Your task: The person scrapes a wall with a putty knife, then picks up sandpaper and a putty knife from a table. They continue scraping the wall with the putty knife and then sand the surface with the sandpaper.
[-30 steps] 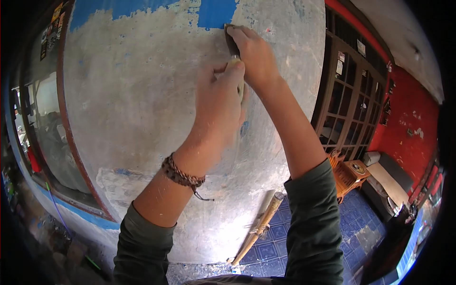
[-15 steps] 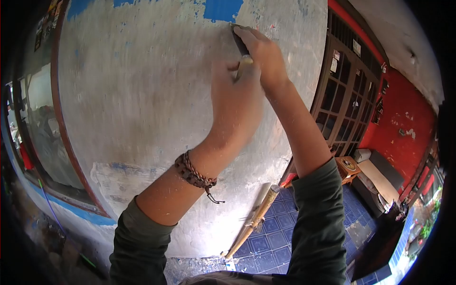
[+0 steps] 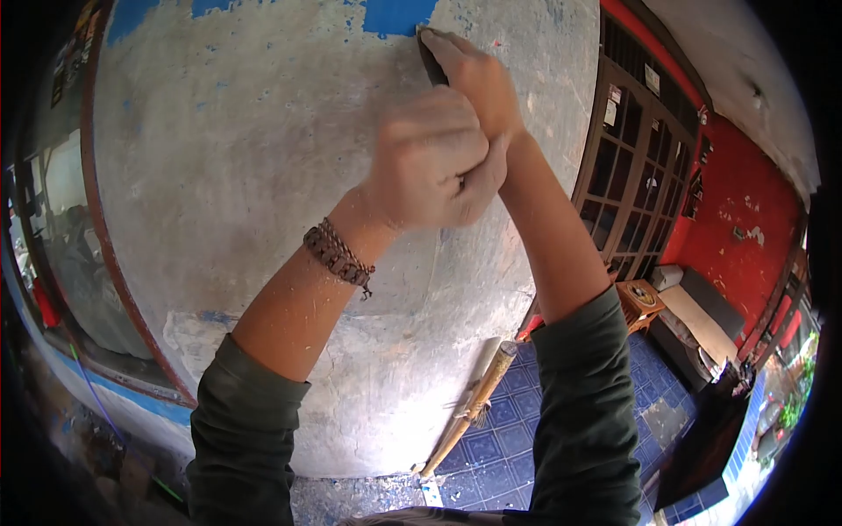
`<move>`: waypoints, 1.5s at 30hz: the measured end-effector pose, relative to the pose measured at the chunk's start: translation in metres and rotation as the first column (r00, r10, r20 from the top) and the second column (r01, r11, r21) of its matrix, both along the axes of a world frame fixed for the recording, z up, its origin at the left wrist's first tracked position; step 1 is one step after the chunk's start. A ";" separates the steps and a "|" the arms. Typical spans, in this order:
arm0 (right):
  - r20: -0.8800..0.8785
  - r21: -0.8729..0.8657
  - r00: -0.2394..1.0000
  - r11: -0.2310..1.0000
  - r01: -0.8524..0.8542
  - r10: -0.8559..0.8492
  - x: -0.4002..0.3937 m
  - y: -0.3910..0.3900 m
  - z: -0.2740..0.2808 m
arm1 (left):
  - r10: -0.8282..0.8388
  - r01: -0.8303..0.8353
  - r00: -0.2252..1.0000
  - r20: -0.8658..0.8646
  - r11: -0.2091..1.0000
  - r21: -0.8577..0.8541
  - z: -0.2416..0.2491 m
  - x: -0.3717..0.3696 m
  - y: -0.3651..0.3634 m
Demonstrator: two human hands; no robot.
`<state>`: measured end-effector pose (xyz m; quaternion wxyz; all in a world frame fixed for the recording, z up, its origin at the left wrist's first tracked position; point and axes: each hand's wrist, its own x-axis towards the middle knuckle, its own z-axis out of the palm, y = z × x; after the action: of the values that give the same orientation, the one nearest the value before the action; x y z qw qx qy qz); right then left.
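Note:
My right hand [image 3: 485,88] is closed on a scraper, its fingertips pressing the dark blade [image 3: 431,63] near the tip. The blade's tip touches the wall at the lower right edge of a blue paint patch [image 3: 395,17]. Just below, my left hand [image 3: 434,162] is a slightly blurred fist where the scraper's handle runs, and it hides the handle. A braided bracelet [image 3: 338,254] circles my left wrist. Pale flecks dot my left forearm.
The grey, scraped wall [image 3: 237,193] spreads in front. A bamboo pole [image 3: 469,408] leans at its lower corner above blue floor tiles [image 3: 504,438]. To the right are paned doors [image 3: 631,167], a wooden box [image 3: 638,300] and a bench [image 3: 697,320]. A window frame [image 3: 110,219] stands left.
My left hand has shifted and closed into a fist over the handle, which showed before. The right hand and blade have moved slightly up and left in view, to the blue patch's edge.

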<state>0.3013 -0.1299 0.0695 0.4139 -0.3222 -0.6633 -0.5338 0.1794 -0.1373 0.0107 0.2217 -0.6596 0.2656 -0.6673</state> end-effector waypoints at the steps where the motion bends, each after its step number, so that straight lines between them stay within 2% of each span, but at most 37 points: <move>1: -0.003 -0.002 1.000 1.000 0.002 -0.002 0.000 -0.002 0.001 | -0.030 0.031 0.999 0.039 0.999 -0.027 0.002 0.001 -0.002; 4: 0.034 -0.010 0.997 0.998 0.065 -0.065 0.001 -0.002 -0.009 | -0.073 0.079 0.991 0.111 0.996 -0.049 -0.012 0.004 -0.005; 7: 0.077 0.107 0.996 0.993 0.044 -0.053 0.000 -0.002 -0.014 | -0.101 0.105 0.986 0.129 0.994 -0.027 -0.014 0.008 0.000; 9: -0.013 -0.042 0.999 0.998 0.042 -0.042 -0.001 -0.007 -0.005 | -0.106 0.110 0.987 0.120 0.993 -0.032 -0.008 0.008 -0.003; 11: 0.000 -0.056 0.999 0.998 0.043 -0.043 -0.003 -0.012 -0.002 | -0.111 0.128 0.976 0.186 0.988 -0.084 0.000 0.007 -0.015; 13: 0.014 -0.090 0.999 0.995 0.045 -0.044 -0.003 -0.010 -0.010 | -0.121 0.138 0.975 0.188 0.987 -0.081 -0.013 0.006 -0.007; 15: 0.080 0.146 0.994 0.987 0.063 -0.075 -0.003 -0.001 -0.016 | -0.136 0.149 0.974 0.182 0.987 -0.058 -0.016 0.006 -0.002; 16: 0.080 0.154 0.994 0.986 0.064 -0.077 -0.002 -0.001 -0.011 | -0.123 0.134 0.976 0.181 0.990 -0.052 -0.013 0.006 -0.002; 18: 0.034 0.029 0.999 0.999 0.038 -0.039 -0.004 -0.006 -0.003 | -0.109 0.120 0.977 0.182 0.991 -0.054 -0.006 0.006 -0.005; 19: 0.034 0.025 0.999 0.999 0.038 -0.038 -0.006 -0.014 -0.001 | -0.091 0.109 0.977 0.193 0.991 -0.083 0.001 0.006 -0.010; 20: 0.015 -0.071 0.998 0.996 0.062 -0.061 -0.007 -0.023 -0.002 | -0.073 0.099 0.976 0.203 0.988 -0.118 0.003 0.006 -0.014; 21: -0.001 -0.167 0.996 0.982 0.085 -0.086 -0.009 -0.029 -0.003 | -0.073 0.100 0.976 0.203 0.987 -0.126 -0.003 0.006 -0.012; 22: 0.000 -0.171 0.996 0.982 0.085 -0.086 -0.005 -0.021 -0.008 | -0.088 0.111 0.975 0.206 0.988 -0.106 -0.011 0.007 -0.009; 24: 0.053 0.115 0.997 0.992 0.043 -0.049 -0.001 -0.001 -0.018 | -0.103 0.122 0.973 0.207 0.989 -0.079 -0.017 0.008 -0.005; 25: 0.055 0.125 0.997 0.991 0.043 -0.050 0.000 0.001 -0.011 | -0.106 0.122 0.975 0.197 0.990 -0.075 -0.014 0.009 -0.004; 28: 0.028 0.042 0.998 0.998 0.048 -0.049 -0.003 -0.012 0.001 | -0.076 0.102 0.975 0.208 0.988 -0.116 0.001 0.008 -0.011; 30: 0.003 -0.205 0.986 0.965 0.162 -0.165 -0.010 -0.029 0.004 | -0.045 0.083 0.973 0.226 0.983 -0.163 0.001 0.007 -0.013; 31: 0.005 -0.212 0.986 0.963 0.164 -0.167 -0.006 -0.022 -0.002 | -0.066 0.100 0.968 0.240 0.986 -0.131 -0.006 0.007 -0.011; 33: 0.116 0.092 0.990 0.993 0.073 -0.083 -0.001 -0.008 -0.013 | -0.089 0.115 0.964 0.251 0.989 -0.091 -0.013 0.006 -0.009; 34: 0.117 0.094 0.989 0.993 0.074 -0.085 0.000 -0.009 -0.011 | -0.094 0.119 0.967 0.236 0.988 -0.096 -0.014 0.005 -0.009; 36: 0.026 -0.061 0.995 0.993 0.099 -0.098 -0.002 -0.015 -0.004 | -0.102 0.126 0.969 0.224 0.987 -0.097 -0.008 0.006 -0.015; 37: 0.027 -0.065 0.995 0.993 0.101 -0.099 -0.003 -0.021 -0.002 | -0.080 0.123 0.963 0.258 0.980 -0.155 -0.001 0.008 -0.022; 39: 0.045 -0.160 0.999 0.987 -0.014 0.021 -0.003 -0.035 -0.004 | -0.054 0.123 0.956 0.290 0.967 -0.223 0.000 0.008 -0.025; 40: 0.045 -0.168 0.999 0.986 -0.012 0.020 0.001 -0.028 -0.009 | -0.058 0.105 0.963 0.265 0.980 -0.168 -0.005 0.009 -0.020; 42: 0.088 0.054 0.994 0.996 0.065 -0.070 0.004 -0.010 -0.016 | -0.058 0.086 0.969 0.238 0.991 -0.107 -0.015 0.011 -0.011; 45: 0.110 0.133 0.994 0.991 -0.016 0.002 0.001 -0.004 -0.006 | -0.109 0.128 0.975 0.192 0.987 -0.094 -0.013 0.013 -0.003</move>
<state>0.3018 -0.1342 0.0632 0.3998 -0.2609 -0.6494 -0.5919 0.1921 -0.1400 -0.0027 0.1701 -0.5880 0.2471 -0.7512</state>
